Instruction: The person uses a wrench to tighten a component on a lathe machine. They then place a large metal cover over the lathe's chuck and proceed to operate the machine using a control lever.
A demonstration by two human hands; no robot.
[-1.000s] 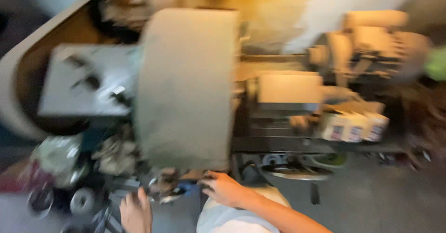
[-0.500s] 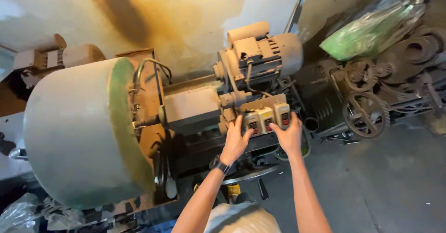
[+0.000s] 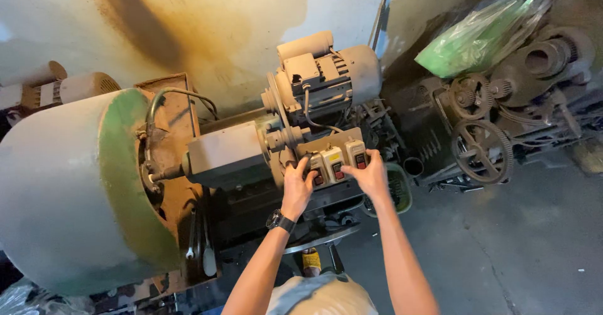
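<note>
Both arms reach forward to a row of three cream switch boxes (image 3: 337,162) mounted on a board at the front of an old grimy machine, low enough to be reached from where the person stands. Left hand (image 3: 298,183), black watch (image 3: 280,220) on the wrist, rests on the leftmost box, fingers curled together over it, thumb side toward the spindle housing; whether a button is actually pressed, cannot tell. Right hand (image 3: 370,175) sits at the lower edge of the middle and right boxes, fingers bunched with tips touching the box faces, not clamped around anything. Each box shows dark and red buttons facing up toward the person. Just beyond the hands an electric motor (image 3: 333,76) sits on top, a cable dropping from it toward the boxes, which fits the switches being placed right beside it. Left of the left hand is a boxy grey housing (image 3: 223,155), and further left a big drum-shaped guard (image 3: 69,189) with a green rim, likely covering a large wheel. Wrenches (image 3: 200,243) hang below that guard, handy to the machine. Well right of the right hand lie rusty gears and pulleys (image 3: 483,148) under a green plastic bag (image 3: 477,38), piled against the wall. Concrete floor (image 3: 521,258) below right.
</note>
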